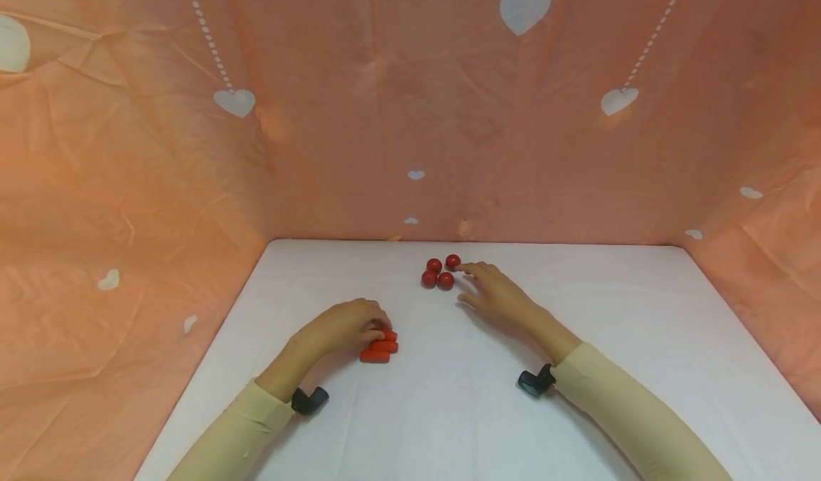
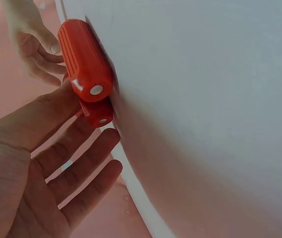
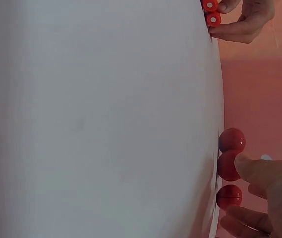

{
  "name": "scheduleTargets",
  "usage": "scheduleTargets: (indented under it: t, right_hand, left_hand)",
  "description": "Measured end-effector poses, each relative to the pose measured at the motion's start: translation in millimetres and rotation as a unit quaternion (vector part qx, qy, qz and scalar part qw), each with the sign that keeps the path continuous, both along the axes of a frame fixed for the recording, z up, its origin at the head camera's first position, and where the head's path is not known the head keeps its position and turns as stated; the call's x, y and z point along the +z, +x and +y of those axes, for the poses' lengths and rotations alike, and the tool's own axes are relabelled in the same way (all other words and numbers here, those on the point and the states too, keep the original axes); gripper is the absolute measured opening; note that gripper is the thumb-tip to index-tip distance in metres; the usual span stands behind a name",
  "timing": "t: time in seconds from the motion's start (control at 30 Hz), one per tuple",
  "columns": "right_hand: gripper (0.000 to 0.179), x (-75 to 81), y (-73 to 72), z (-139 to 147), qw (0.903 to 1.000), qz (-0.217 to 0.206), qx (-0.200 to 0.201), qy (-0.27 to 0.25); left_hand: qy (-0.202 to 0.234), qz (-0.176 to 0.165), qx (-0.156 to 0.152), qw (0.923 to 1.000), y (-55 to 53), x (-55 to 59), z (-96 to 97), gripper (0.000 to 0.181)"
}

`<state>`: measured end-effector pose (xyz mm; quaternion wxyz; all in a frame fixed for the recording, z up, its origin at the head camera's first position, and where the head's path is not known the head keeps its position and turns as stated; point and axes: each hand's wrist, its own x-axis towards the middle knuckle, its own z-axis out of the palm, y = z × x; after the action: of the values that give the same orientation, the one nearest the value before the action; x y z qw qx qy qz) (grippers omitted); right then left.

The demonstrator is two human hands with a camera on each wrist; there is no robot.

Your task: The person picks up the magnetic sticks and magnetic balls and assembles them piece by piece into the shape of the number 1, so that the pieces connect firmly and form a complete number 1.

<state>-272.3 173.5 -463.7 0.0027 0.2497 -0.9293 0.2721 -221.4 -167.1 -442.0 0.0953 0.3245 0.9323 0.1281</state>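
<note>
While three red cylinders (image 1: pixel 384 347) lie side by side on the white bench (image 1: pixel 487 402), left of its middle, the left hand (image 1: pixel 349 324) reaches over their far end. Its fingers are parted and loosely bent, touching the cylinders without a closed grip. Each cylinder end visible from the left wrist is ridged, with a pale round spot. Farther back, near the bench's far edge, four red balls (image 1: pixel 445 281) sit in a close cluster. Beside them on the right is the right hand (image 1: pixel 494 288), its fingers spread and holding none; whether a fingertip touches the farthest ball, I cannot tell. Both arms wear beige sleeves (image 1: pixel 641 410) with black wrist devices (image 1: pixel 536 381). Around the bench hangs peach-orange cloth (image 1: pixel 333 132) printed with white hearts (image 1: pixel 526 11).
</note>
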Motion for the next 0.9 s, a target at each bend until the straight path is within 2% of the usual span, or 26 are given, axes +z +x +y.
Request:
scheduleTargets:
  t: [0.43, 0.67, 0.9]
  right_hand:
    - [0.054, 3.7, -7.2, -13.5, 0.9995, -0.024, -0.018, -0.006]
    - [0.048, 2.1, -12.2, -20.5, 0.9998, -0.01, -0.014, 0.0]
    - [0.047, 1.7, -14.5, -26.5, 0.999, -0.022, -0.038, 0.01]
  left_hand:
    - [0.002, 0.0, 0.006, 1.0, 0.1, 1.1, 8.2, 0.012]
    - [0.009, -0.021, 0.02, 0.9996, -1.0, 1.2, 16.8, 0.014]
    - [0.027, -0.037, 0.031, 0.9985, 0.1, 5.4, 25.6, 0.014]
